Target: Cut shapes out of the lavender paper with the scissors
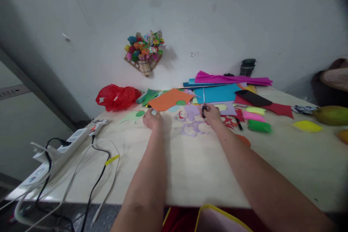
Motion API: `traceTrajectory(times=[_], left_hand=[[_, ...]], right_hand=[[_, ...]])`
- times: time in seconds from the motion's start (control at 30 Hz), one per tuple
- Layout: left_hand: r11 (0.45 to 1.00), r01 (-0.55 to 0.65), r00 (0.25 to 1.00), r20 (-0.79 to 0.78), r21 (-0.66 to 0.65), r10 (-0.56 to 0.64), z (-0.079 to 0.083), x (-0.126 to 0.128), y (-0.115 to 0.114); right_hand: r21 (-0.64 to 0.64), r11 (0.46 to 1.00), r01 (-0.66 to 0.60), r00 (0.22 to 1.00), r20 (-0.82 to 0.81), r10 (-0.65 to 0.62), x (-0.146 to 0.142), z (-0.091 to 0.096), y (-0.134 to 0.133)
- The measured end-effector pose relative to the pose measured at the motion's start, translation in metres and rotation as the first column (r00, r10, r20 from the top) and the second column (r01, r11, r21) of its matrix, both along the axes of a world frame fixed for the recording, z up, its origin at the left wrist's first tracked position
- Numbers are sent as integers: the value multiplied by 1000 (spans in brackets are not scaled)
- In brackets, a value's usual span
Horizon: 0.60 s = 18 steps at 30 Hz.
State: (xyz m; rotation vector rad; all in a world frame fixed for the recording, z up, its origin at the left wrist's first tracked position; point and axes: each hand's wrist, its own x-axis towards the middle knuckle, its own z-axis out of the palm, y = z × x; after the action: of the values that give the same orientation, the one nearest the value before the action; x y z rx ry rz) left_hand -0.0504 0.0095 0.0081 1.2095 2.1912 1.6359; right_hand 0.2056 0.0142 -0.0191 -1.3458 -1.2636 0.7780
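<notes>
My right hand (pixel 212 114) is closed around the handles of a pair of scissors (pixel 203 96), whose blades point away toward the wall over a blue sheet (pixel 220 93). My left hand (pixel 152 119) lies at the near left corner of an orange sheet (pixel 171 100). Its fingers are slightly bent and apart, with nothing visible between them. A light green sheet (pixel 130 116) with a darker green round piece (pixel 140 114) is just left of that hand. Between the hands are lilac paper scraps (pixel 191 128) with cut-out holes. Red scraps (pixel 228 121) lie partly behind my right hand.
A red plastic bag (pixel 118 97) sits at the back left. A power strip (pixel 58 157) and cables run along the left edge. To the right are a black phone (pixel 253 98), a green packet (pixel 259 126) and a yellow packet (pixel 307 126). Magenta paper (pixel 231 78) lies near the wall.
</notes>
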Motion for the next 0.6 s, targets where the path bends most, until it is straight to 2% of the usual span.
traceTrajectory(times=[0.07, 0.13, 0.2, 0.37, 0.47, 0.6], left_hand=[[986, 165, 983, 83, 20, -166, -1, 9, 2], [950, 306, 938, 155, 59, -311, -4, 20, 4], [896, 436, 880, 169, 83, -443, -8, 30, 5], [716, 698, 708, 133, 11, -693, -21, 45, 5], [655, 753, 635, 202, 54, -746, -22, 49, 5], [627, 767, 569, 307, 137, -763, -18, 51, 4]], right_hand=[[10, 990, 144, 986, 86, -144, 4, 2, -2], [-16, 972, 236, 956, 182, -229, 7, 5, -5], [-59, 959, 278, 930, 265, -254, 8, 10, -9], [-138, 935, 328, 847, 481, -226, 2, 26, -22], [-138, 936, 324, 803, 564, -195, -2, 31, -26], [-162, 944, 289, 793, 593, -141, -4, 32, -27]])
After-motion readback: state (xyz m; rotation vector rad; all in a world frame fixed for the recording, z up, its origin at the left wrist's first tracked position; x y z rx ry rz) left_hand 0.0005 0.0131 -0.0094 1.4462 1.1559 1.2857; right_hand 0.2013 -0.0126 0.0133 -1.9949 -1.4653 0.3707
